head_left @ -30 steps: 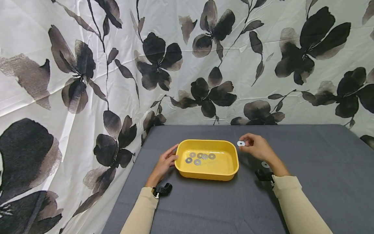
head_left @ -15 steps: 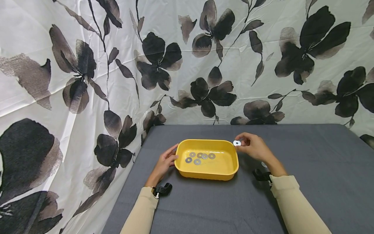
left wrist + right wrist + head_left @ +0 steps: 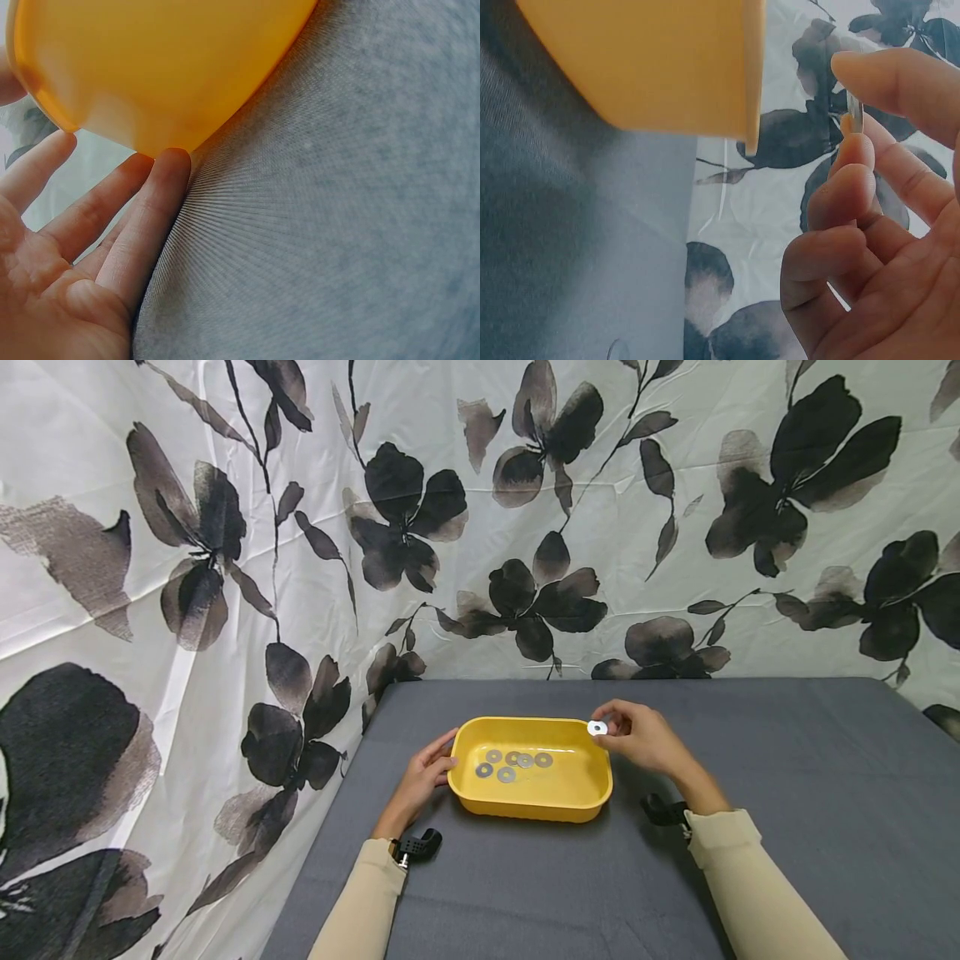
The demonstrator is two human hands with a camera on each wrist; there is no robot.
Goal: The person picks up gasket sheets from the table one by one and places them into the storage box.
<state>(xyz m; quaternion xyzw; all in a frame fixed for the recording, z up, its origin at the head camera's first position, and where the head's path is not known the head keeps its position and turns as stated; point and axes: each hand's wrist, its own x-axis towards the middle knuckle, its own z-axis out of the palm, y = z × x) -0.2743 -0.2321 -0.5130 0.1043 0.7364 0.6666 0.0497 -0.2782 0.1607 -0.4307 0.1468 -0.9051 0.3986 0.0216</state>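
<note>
A yellow plastic tray (image 3: 531,793) stands on the grey table, with several flat metal washers (image 3: 506,774) lying on its floor. My left hand (image 3: 420,783) is at the tray's left end, its fingers extended. In the left wrist view the fingertips (image 3: 174,161) rest against the tray's outer wall. My right hand (image 3: 641,739) pinches one washer (image 3: 597,727) between thumb and fingers, just above the tray's far right corner. Seen edge-on in the right wrist view, that washer (image 3: 856,112) is up near the level of the tray's rim (image 3: 754,90).
A grey cloth (image 3: 810,793) covers the table. Behind it and to the left hangs a white curtain (image 3: 660,410) with dark flowers. Near the bottom of the right wrist view, a faint ring (image 3: 617,350) lies on the cloth.
My right hand has moved left with the pinched washer, from beside the tray to over its right rim. The loose washer near the right wrist is now hidden in the head view.
</note>
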